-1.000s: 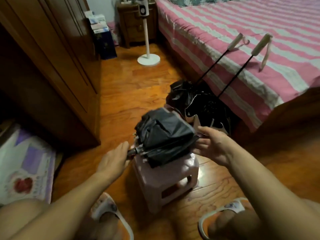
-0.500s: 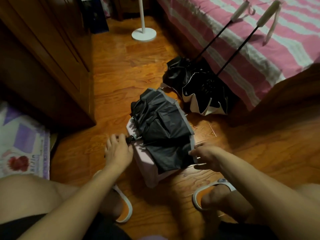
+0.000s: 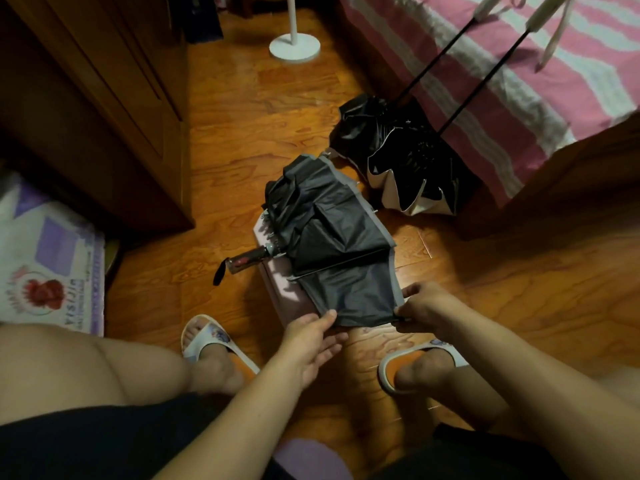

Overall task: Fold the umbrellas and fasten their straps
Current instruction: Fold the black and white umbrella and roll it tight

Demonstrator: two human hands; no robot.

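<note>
- wood floor (image 3: 242,109) fills the room, shiny and orange-brown.
- big bed (image 3: 519,81) with pink and white stripes sits at the top right.
- dark wood wardrobe (image 3: 104,98) stands on the left side.
- two black umbrellas (image 3: 405,161) lean on the bed, not folded yet, with their handles up on the blanket.
- grey umbrella (image 3: 332,237) lies on a little pink stool (image 3: 277,282) in the middle, its cloth loose and its handle sticking out to the left.
- left hand (image 3: 311,344) has its thumb on the near edge of the grey cloth; the fingers lie loose under it.
- right hand (image 3: 426,310) pinches the near right corner of the same cloth with curled fingers.
- white slippers (image 3: 204,337) are on both feet.
</note>
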